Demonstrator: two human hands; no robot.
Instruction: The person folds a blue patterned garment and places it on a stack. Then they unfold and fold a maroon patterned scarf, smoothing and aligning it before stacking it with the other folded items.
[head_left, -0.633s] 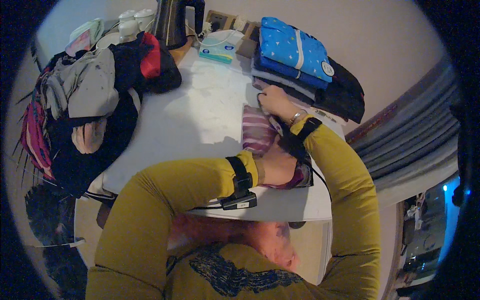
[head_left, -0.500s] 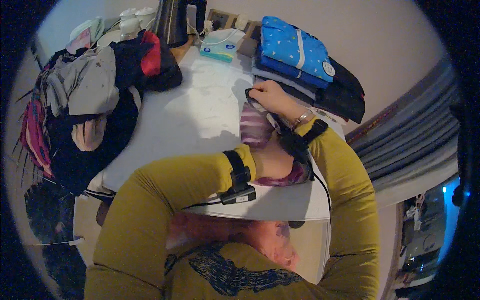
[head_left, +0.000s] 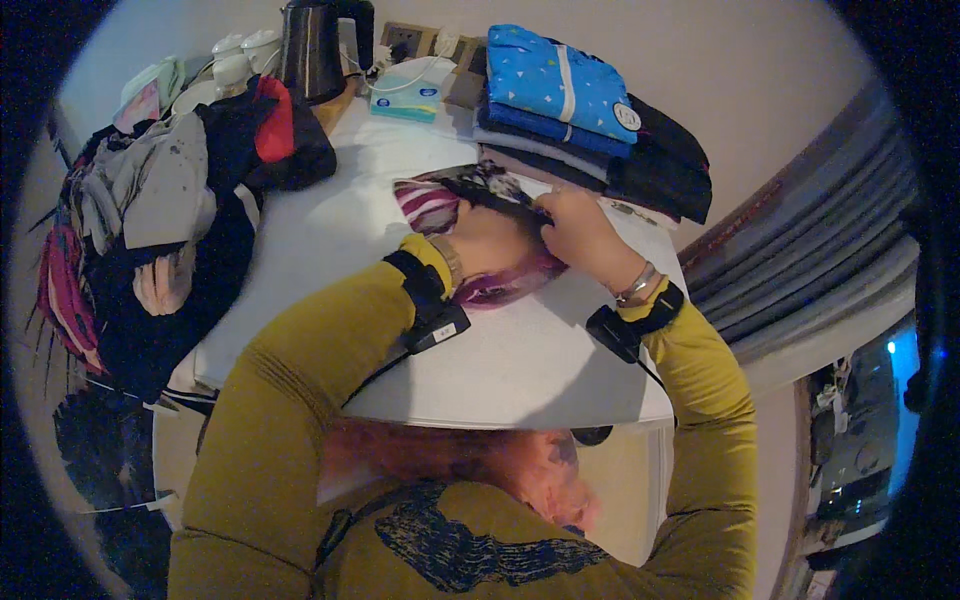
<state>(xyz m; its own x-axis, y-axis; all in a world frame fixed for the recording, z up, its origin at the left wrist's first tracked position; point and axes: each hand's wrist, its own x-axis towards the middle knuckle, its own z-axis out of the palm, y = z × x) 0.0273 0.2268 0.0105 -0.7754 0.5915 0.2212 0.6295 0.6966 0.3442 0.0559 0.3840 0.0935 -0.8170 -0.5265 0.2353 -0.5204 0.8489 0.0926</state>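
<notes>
A small purple-and-white striped garment (head_left: pixel 428 200) with a black-and-white patterned part lies bunched on the white table around my hands; its exact kind I cannot make out. My left hand (head_left: pixel 492 240) reaches in among its folds, cloth showing on both sides, and its fingers are hidden. At the garment's right end my right hand (head_left: pixel 580 232) is closed, thumb and fingers pinching the dark edge. Just beyond lies a stack of folded clothes, topped by a blue patterned garment (head_left: pixel 555 85).
A heap of loose clothes with a grey garment (head_left: pixel 165 190) covers the table's left side. At the back stand a dark kettle (head_left: pixel 310 55), white lidded jars (head_left: pixel 230 62) and a tissue pack (head_left: pixel 405 98). A grey curtain (head_left: pixel 800 290) hangs at the right.
Both hands have shifted with the striped garment, the left one leftward and farther from me. The garment has turned and now lies more crosswise; my right hand has come down from its far end.
</notes>
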